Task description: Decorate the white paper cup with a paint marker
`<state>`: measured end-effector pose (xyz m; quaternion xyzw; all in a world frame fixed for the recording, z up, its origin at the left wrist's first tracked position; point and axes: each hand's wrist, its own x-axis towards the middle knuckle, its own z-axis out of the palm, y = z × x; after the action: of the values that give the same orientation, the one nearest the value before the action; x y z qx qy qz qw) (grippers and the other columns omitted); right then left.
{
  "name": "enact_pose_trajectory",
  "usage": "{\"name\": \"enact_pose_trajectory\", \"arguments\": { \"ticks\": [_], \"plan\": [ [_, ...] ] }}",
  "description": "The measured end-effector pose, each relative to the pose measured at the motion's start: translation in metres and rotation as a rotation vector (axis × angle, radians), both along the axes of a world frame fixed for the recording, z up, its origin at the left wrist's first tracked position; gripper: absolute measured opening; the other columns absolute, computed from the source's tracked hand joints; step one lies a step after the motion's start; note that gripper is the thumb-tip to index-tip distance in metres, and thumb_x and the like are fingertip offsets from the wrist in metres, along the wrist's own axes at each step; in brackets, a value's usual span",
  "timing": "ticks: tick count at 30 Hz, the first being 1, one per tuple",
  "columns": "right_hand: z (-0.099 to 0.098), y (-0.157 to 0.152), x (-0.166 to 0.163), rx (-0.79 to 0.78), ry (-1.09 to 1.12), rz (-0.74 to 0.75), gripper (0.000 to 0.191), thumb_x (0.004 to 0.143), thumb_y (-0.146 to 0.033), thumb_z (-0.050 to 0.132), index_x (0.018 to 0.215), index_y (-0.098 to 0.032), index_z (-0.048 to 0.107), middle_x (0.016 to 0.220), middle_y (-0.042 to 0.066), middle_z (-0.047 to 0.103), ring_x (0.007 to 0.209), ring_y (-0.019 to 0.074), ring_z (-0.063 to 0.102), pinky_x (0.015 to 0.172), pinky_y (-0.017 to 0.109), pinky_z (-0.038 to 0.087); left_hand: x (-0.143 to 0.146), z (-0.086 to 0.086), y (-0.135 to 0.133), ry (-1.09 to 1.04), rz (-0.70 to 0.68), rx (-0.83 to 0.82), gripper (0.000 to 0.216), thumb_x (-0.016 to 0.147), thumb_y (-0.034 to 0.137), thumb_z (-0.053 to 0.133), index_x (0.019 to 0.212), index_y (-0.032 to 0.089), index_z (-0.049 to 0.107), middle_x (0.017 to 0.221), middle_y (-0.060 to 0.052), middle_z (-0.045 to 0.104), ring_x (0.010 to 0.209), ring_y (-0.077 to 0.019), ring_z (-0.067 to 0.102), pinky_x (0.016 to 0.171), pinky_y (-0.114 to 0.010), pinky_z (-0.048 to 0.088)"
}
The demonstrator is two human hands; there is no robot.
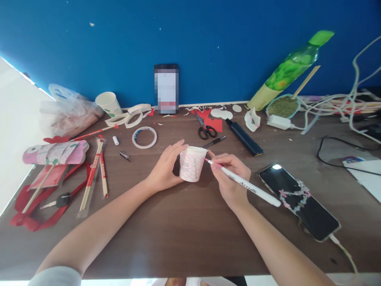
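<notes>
A white paper cup (193, 165) with a pink scale-like pattern drawn on its side stands slightly tilted in front of me. My left hand (168, 165) grips it from the left, fingers behind the rim and thumb near the base. In my right hand (232, 174) is a white acrylic marker (253, 189), held like a pen. Its pink tip is at the cup's right side; whether it touches is hard to tell. Behind the cup lie a black pen (214, 142) and black-handled scissors (205, 129).
To the right lies a phone (300, 202) with a bead strap and cable. A tape roll (144, 137), another paper cup (108, 104) and wrapped chopsticks (91, 174) are on the left. At the back, a phone (166, 89) and a green bottle (290, 71) lean against the blue wall.
</notes>
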<state>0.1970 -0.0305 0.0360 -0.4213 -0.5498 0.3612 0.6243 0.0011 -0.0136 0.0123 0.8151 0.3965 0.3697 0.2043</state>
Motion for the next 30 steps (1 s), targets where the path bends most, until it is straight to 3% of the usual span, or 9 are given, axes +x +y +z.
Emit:
{"name": "enact_pose_trajectory", "arguments": {
  "ticks": [19,30],
  "plan": [
    [0.0008,0.0001,-0.0004,-0.05,-0.007,-0.024,0.009,0.074,-0.017,0.068,0.069,-0.023,0.065,0.065,-0.002,0.06,0.066,0.0156,0.062,0.094,0.046,0.055,-0.0002,-0.001,0.0,-0.019,-0.005,-0.003,0.085,0.072,0.031,0.078,0.141,0.026,0.029,0.149,-0.019,0.041,0.14,-0.0332,0.041,0.111,-0.057,0.036],
    [-0.0033,0.0002,0.0024,-0.072,-0.044,-0.051,0.007,0.076,-0.019,0.067,0.071,-0.023,0.064,0.067,0.0,0.063,0.075,0.0206,0.069,0.079,0.04,0.058,0.0002,-0.0015,-0.0003,-0.01,-0.002,-0.007,0.086,0.073,0.034,0.078,0.142,0.026,0.027,0.15,-0.019,0.04,0.141,-0.0327,0.04,0.112,-0.057,0.035]
  ]
}}
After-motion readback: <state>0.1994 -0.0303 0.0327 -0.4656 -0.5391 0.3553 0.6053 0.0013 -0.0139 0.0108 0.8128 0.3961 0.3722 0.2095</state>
